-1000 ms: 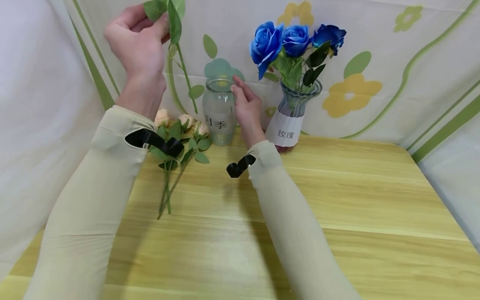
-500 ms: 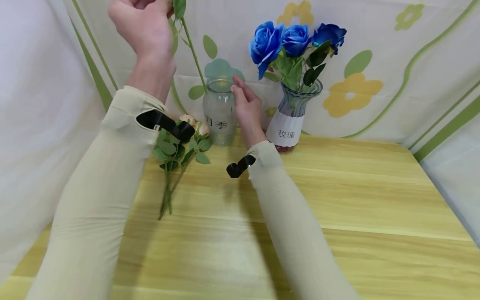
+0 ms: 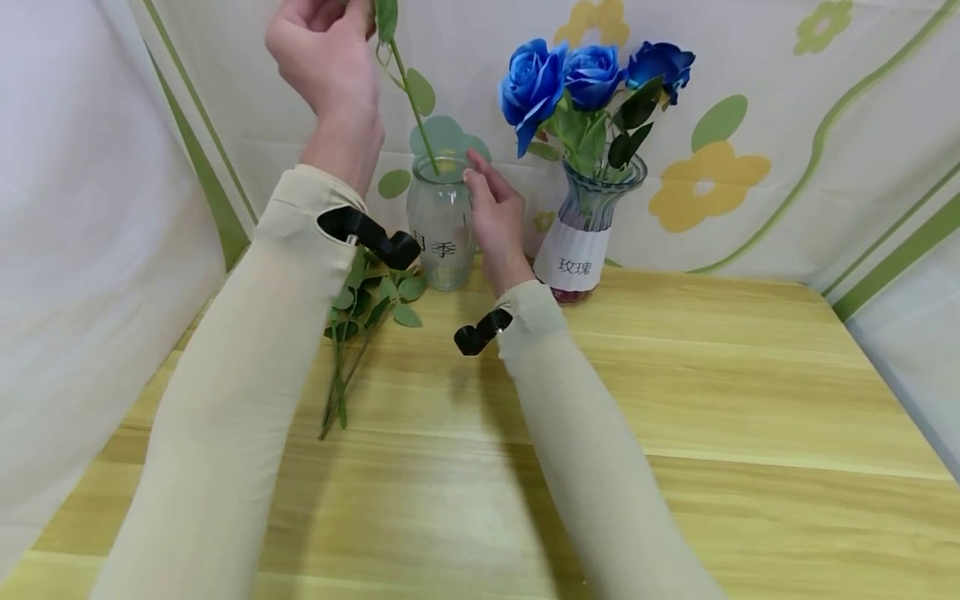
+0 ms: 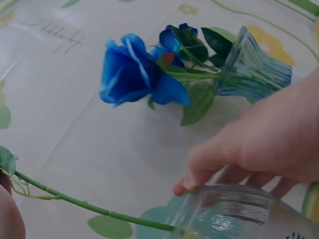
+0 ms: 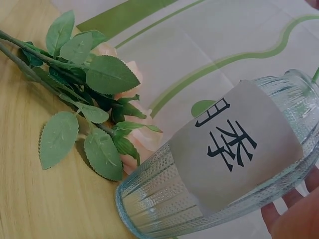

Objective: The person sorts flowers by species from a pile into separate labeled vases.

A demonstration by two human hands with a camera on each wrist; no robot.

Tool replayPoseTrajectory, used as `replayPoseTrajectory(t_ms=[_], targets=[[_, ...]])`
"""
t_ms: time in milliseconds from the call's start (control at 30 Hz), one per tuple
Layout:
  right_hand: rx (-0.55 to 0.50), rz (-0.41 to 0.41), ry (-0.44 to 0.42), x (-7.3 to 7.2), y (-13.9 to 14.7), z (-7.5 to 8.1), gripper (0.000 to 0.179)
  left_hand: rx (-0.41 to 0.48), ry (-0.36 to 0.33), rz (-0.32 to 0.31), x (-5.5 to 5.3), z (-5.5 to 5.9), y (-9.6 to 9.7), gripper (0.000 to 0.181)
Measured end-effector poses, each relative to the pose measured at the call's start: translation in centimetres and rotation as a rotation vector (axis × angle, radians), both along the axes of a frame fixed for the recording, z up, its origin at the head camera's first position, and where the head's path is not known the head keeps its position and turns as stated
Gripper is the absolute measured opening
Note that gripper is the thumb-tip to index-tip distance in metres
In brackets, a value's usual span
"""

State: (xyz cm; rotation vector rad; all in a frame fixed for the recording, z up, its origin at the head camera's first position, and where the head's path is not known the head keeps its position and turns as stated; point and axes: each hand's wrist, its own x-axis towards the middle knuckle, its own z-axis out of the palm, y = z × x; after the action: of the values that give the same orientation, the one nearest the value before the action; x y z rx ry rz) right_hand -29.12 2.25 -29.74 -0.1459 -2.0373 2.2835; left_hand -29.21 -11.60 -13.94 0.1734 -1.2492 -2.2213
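Observation:
My left hand [image 3: 330,62], at the top of the head view, pinches a leafy artificial flower stem [image 3: 422,127]; its bloom is out of frame. The stem slants down to the right, its lower end just inside the mouth of a clear ribbed glass vase [image 3: 442,217]. A pale label with dark characters wraps this upright vase [image 5: 239,144]. On the vase's right side my right hand [image 3: 498,221] grips it near the rim, thumb in front and fingers behind, as the left wrist view also shows.
Several peach roses [image 5: 144,134] with green leaves [image 3: 375,292] lie on the wooden table [image 3: 480,500] left of the vase, partly behind my left wrist. To the right stands a bluish vase [image 3: 592,200] holding blue roses [image 3: 534,87]. A printed curtain [image 3: 750,108] hangs behind.
My left hand has moved right and slightly up, bringing the stem's lower end from left of the clear vase to inside its mouth. My right hand has kept its grip there.

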Motion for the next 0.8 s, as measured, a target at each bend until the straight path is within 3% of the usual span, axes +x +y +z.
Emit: replayPoseTrajectory(t_ms=[333,800], targets=[[-0.002,-0.009,-0.017,0.0,0.1,0.2,0.029,-0.140,-0.128,-0.036,-1.9,-3.1,0.6,0.019],[0.001,0.003,-0.002,0.1,-0.2,0.4,0.031,-0.290,-0.209,-0.081,-3.2,-7.3,0.2,0.021]])
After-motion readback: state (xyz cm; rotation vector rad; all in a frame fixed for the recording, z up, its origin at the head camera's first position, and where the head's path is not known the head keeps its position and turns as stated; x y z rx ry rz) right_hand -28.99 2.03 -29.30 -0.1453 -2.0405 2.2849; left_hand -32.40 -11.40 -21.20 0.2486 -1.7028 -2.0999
